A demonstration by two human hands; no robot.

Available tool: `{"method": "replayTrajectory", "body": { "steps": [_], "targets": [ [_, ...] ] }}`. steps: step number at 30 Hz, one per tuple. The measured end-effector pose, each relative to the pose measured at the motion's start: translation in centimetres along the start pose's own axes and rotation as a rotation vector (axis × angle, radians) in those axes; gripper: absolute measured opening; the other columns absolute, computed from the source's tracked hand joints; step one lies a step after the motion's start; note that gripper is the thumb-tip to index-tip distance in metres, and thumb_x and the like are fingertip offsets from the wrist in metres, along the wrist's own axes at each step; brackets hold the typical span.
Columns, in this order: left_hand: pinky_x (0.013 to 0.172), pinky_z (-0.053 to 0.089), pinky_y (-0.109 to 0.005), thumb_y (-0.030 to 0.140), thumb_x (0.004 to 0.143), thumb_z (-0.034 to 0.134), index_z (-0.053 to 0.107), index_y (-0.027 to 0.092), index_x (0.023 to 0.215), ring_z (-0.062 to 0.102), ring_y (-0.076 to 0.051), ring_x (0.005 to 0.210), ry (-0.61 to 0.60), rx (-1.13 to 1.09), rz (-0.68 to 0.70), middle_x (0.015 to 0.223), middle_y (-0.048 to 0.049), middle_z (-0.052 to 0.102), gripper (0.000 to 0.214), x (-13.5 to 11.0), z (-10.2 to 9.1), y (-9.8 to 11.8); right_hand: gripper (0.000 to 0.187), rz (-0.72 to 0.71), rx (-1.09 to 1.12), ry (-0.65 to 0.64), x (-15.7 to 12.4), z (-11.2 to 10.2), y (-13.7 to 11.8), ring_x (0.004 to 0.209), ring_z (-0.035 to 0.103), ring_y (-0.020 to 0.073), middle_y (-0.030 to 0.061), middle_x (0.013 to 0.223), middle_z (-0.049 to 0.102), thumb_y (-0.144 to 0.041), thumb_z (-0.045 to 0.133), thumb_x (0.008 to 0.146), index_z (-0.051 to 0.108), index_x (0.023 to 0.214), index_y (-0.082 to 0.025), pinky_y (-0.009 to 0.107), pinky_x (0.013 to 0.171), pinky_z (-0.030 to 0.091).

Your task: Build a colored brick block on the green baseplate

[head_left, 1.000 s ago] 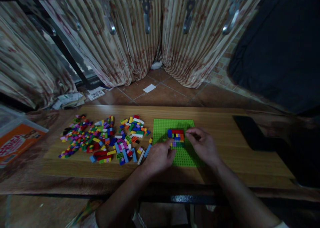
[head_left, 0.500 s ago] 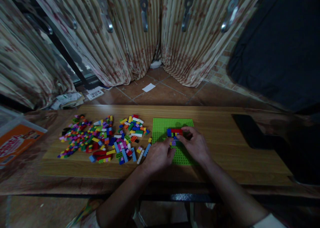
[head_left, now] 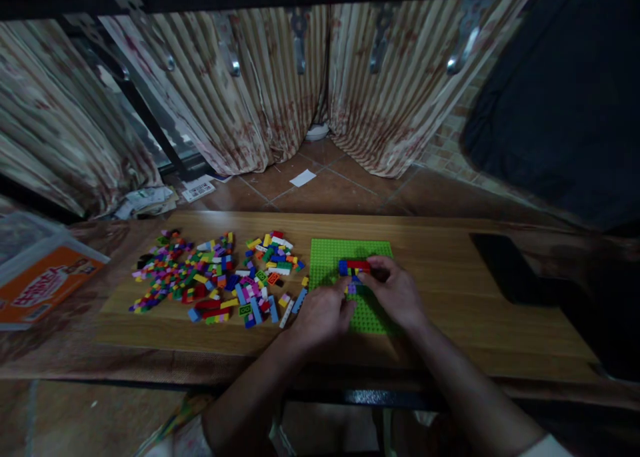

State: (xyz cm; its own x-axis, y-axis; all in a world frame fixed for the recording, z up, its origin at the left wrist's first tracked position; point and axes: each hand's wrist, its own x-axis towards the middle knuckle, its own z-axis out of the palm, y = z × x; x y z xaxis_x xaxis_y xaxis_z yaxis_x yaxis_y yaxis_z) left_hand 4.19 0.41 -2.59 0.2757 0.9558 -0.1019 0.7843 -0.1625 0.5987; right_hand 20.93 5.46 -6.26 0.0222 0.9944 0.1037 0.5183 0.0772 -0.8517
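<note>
Small multicoloured plastic-brick build on studded green plastic baseplate, right of loose coloured bricks. Right hand narrow at build's right side, left hand curled near-left — cannot tell whether either grips.

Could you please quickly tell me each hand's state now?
Left hand: curled beside the brick structure; grip unclear.
Right hand: around the brick structure's right side; grip unclear.
</note>
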Motion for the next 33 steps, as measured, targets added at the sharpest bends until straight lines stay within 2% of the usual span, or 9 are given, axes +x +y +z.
{"method": "replayTrajectory", "body": {
  "steps": [3, 6, 11, 15, 19, 22, 25, 29, 33],
  "targets": [
    [0.068, 0.048, -0.028, 0.028, 0.088, 0.049, 0.056, 0.019, 0.126, 0.064, -0.018, 0.068, 0.049, -0.047, 0.0, 0.079, -0.0046, 0.07, 0.04, -0.1, -0.4, -0.5, 0.039, 0.035, 0.063, -0.002, 0.2, -0.5, 0.5, 0.082, 0.065, 0.0222, 0.0087, 0.094, 0.072, -0.048, 0.066, 0.073, 0.068, 0.098, -0.018, 0.04, 0.077, 0.051],
    [0.067, 0.048, -0.027, 0.028, 0.087, 0.05, 0.061, 0.02, 0.121, 0.064, -0.017, 0.068, 0.122, -0.087, -0.002, 0.082, -0.0042, 0.071, 0.037, -0.1, -1.4, -1.5, 0.037, 0.084, 0.122, 0.049, 0.5, -0.9, 0.8, 0.085, 0.066, 0.0233, 0.0093, 0.094, 0.073, -0.048, 0.064, 0.076, 0.069, 0.096, -0.018, 0.041, 0.08, 0.051],
    [0.066, 0.046, -0.024, 0.024, 0.086, 0.049, 0.07, 0.017, 0.097, 0.063, -0.016, 0.071, 0.216, -0.153, -0.024, 0.081, -0.0039, 0.071, 0.025, -0.2, -4.7, -4.3, 0.031, 0.11, 0.2, 0.165, 0.5, -0.9, 0.5, 0.084, 0.066, 0.0231, 0.0079, 0.088, 0.073, -0.044, 0.064, 0.075, 0.07, 0.09, -0.017, 0.04, 0.08, 0.051],
    [0.065, 0.046, -0.023, 0.017, 0.08, 0.052, 0.072, 0.016, 0.078, 0.062, -0.015, 0.068, 0.109, -0.14, -0.048, 0.073, -0.0021, 0.07, 0.019, -1.2, -7.4, -6.6, 0.026, 0.116, 0.208, 0.201, 0.1, -0.8, -0.3, 0.08, 0.066, 0.022, 0.0053, 0.084, 0.073, -0.041, 0.066, 0.073, 0.071, 0.086, -0.019, 0.038, 0.078, 0.051],
    [0.061, 0.046, -0.022, 0.017, 0.075, 0.058, 0.072, 0.016, 0.08, 0.061, -0.014, 0.063, -0.038, -0.168, -0.103, 0.072, -0.0016, 0.07, 0.015, -2.5, -9.1, -8.3, 0.022, 0.141, 0.199, 0.237, -0.1, -0.9, -0.8, 0.082, 0.067, 0.0228, 0.0055, 0.083, 0.072, -0.038, 0.068, 0.072, 0.072, 0.083, -0.02, 0.039, 0.081, 0.051],
    [0.061, 0.046, -0.02, 0.015, 0.073, 0.058, 0.072, 0.017, 0.082, 0.062, -0.013, 0.067, -0.121, -0.185, -0.072, 0.075, -0.0017, 0.07, 0.017, -3.1, -9.9, -9.1, 0.022, 0.144, 0.212, 0.257, -0.2, -1.0, -0.9, 0.084, 0.066, 0.0243, 0.007, 0.085, 0.072, -0.038, 0.068, 0.071, 0.072, 0.083, -0.02, 0.041, 0.084, 0.05],
    [0.061, 0.044, -0.019, 0.012, 0.068, 0.059, 0.073, 0.016, 0.085, 0.06, -0.013, 0.069, -0.112, -0.135, -0.091, 0.076, -0.001, 0.069, 0.023, -3.6, -10.7, -9.5, 0.023, 0.148, 0.21, 0.247, -0.2, -0.9, -0.7, 0.083, 0.066, 0.0245, 0.0075, 0.086, 0.072, -0.038, 0.068, 0.07, 0.072, 0.084, -0.02, 0.043, 0.084, 0.049],
    [0.059, 0.042, -0.02, 0.014, 0.069, 0.057, 0.073, 0.014, 0.094, 0.057, -0.013, 0.065, -0.079, -0.062, -0.189, 0.072, -0.0005, 0.067, 0.03, -4.2, -11.9, -9.8, 0.028, 0.17, 0.185, 0.224, -0.3, -0.9, -0.3, 0.079, 0.066, 0.0232, 0.007, 0.086, 0.072, -0.041, 0.068, 0.07, 0.072, 0.086, -0.019, 0.041, 0.081, 0.05],
    [0.062, 0.043, -0.021, 0.016, 0.07, 0.055, 0.073, 0.014, 0.092, 0.057, -0.013, 0.067, -0.01, -0.048, -0.219, 0.072, -0.0003, 0.067, 0.029, -4.5, -12.7, -10.9, 0.031, 0.168, 0.17, 0.196, -0.3, -1.1, -0.1, 0.077, 0.065, 0.023, 0.0072, 0.085, 0.072, -0.044, 0.067, 0.071, 0.072, 0.089, -0.019, 0.04, 0.079, 0.05]
  ]
}}
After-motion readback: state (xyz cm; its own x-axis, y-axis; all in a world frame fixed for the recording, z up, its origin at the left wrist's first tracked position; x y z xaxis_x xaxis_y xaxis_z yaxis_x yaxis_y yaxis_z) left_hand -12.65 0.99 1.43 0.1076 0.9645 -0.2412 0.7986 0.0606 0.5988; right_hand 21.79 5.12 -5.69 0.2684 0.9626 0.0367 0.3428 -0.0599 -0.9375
